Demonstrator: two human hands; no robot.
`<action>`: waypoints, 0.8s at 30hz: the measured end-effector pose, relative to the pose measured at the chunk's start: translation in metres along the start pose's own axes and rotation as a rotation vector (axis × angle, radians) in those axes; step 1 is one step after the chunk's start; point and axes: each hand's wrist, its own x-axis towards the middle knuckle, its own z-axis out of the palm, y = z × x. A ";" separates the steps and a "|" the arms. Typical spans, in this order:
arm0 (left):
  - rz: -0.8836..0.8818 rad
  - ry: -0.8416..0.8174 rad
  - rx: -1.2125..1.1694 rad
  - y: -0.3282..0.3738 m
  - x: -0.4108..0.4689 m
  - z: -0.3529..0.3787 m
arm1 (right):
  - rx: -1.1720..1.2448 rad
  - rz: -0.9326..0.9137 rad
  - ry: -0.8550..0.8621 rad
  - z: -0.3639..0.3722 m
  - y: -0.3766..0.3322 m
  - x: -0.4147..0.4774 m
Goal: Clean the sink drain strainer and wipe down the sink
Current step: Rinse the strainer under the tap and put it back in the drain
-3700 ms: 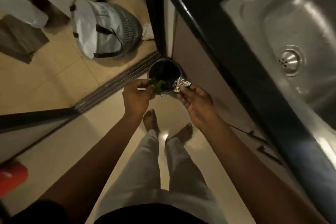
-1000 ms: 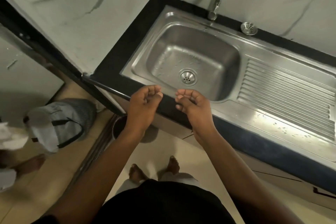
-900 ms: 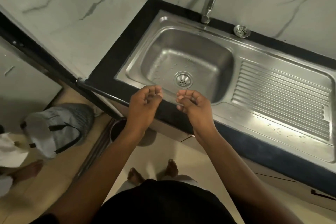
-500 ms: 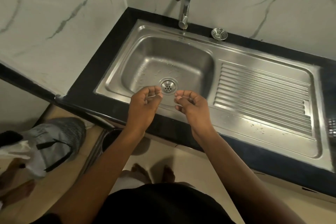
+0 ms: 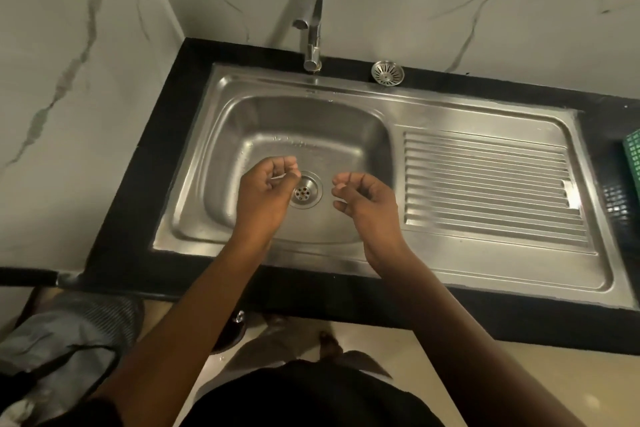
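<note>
Head view, looking down on a stainless sink (image 5: 214,166) set in a black desk (image 5: 145,163) in a marble-walled corner. Left hand (image 5: 265,192) hangs over the basin, just left of the open drain (image 5: 307,191) and overlapping its rim in view. Its grip is curled in, fingertips meeting the thumb, with a pale sliver showing between them; cannot tell whether it is a held scrap or only a nail. Right hand (image 5: 369,201) hangs over the basin just right of the drain, apart from the left. Its grip is loose, fingers half curled, with nothing in it. Drain strainer (image 5: 387,73) is out of the drain: it sits on the back strip of the desk, near the wall and just right of the faucet (image 5: 313,21) base. Water drops on the basin floor. Ribbed drainboard (image 5: 485,184) lies right of the basin, with a green basket (image 5: 634,158) at the far right edge. Grey bin (image 5: 69,333) stands on the floor at lower left.
</note>
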 end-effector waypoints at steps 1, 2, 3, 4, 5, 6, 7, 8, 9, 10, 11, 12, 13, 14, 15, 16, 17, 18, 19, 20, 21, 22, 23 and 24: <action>0.002 -0.010 0.001 -0.001 0.011 -0.004 | 0.007 0.006 0.018 0.006 0.000 0.005; 0.004 -0.020 0.004 -0.001 0.021 -0.007 | 0.017 0.010 0.035 0.010 0.000 0.011; 0.006 -0.027 0.006 -0.002 0.030 -0.009 | 0.024 0.013 0.051 0.014 0.001 0.015; 0.008 -0.041 0.007 -0.002 0.040 -0.011 | 0.033 0.018 0.067 0.017 0.001 0.020; 0.011 -0.052 0.010 -0.002 0.049 -0.013 | 0.041 0.024 0.082 0.019 0.001 0.025; 0.011 -0.057 0.014 -0.002 0.058 -0.014 | 0.048 0.027 0.092 0.022 0.001 0.030; 0.012 -0.059 0.021 -0.001 0.068 -0.014 | 0.055 0.029 0.101 0.023 0.000 0.035; 0.015 -0.059 0.030 0.000 0.077 -0.013 | 0.059 0.030 0.110 0.024 -0.001 0.039; 0.021 -0.060 0.040 0.002 0.087 -0.011 | 0.056 0.029 0.116 0.024 -0.002 0.044; 0.031 -0.060 0.055 0.006 0.097 -0.008 | 0.050 0.028 0.119 0.024 -0.003 0.049; 0.045 -0.058 0.069 0.009 0.107 -0.004 | 0.042 0.029 0.117 0.023 -0.005 0.054; 0.066 -0.053 0.084 0.014 0.118 0.002 | 0.036 0.031 0.114 0.022 -0.006 0.058; 0.092 -0.044 0.106 0.019 0.129 0.008 | 0.034 0.032 0.111 0.022 -0.008 0.062; 0.126 -0.031 0.135 0.025 0.142 0.014 | 0.030 0.031 0.107 0.021 -0.010 0.066; 0.159 -0.022 0.168 0.031 0.155 0.021 | 0.025 0.031 0.106 0.019 -0.012 0.069; 0.181 -0.023 0.201 0.038 0.168 0.028 | 0.021 0.029 0.108 0.018 -0.014 0.072; 0.192 -0.029 0.230 0.045 0.182 0.036 | 0.020 0.025 0.109 0.016 -0.016 0.075; 0.189 -0.039 0.256 0.051 0.194 0.042 | 0.020 0.022 0.110 0.014 -0.018 0.076; 0.179 -0.048 0.270 0.057 0.206 0.048 | 0.017 0.016 0.111 0.012 -0.020 0.078; 0.170 -0.054 0.277 0.063 0.215 0.054 | 0.014 0.010 0.112 0.010 -0.022 0.080; 0.172 -0.055 0.283 0.068 0.224 0.060 | 0.011 0.004 0.115 0.008 -0.022 0.082; 0.187 -0.049 0.292 0.072 0.230 0.066 | 0.011 0.003 0.118 0.006 -0.023 0.084; 0.201 -0.034 0.296 0.074 0.237 0.071 | 0.011 0.004 0.121 0.004 -0.023 0.086; 0.204 -0.011 0.297 0.076 0.242 0.075 | 0.013 0.005 0.122 0.003 -0.023 0.088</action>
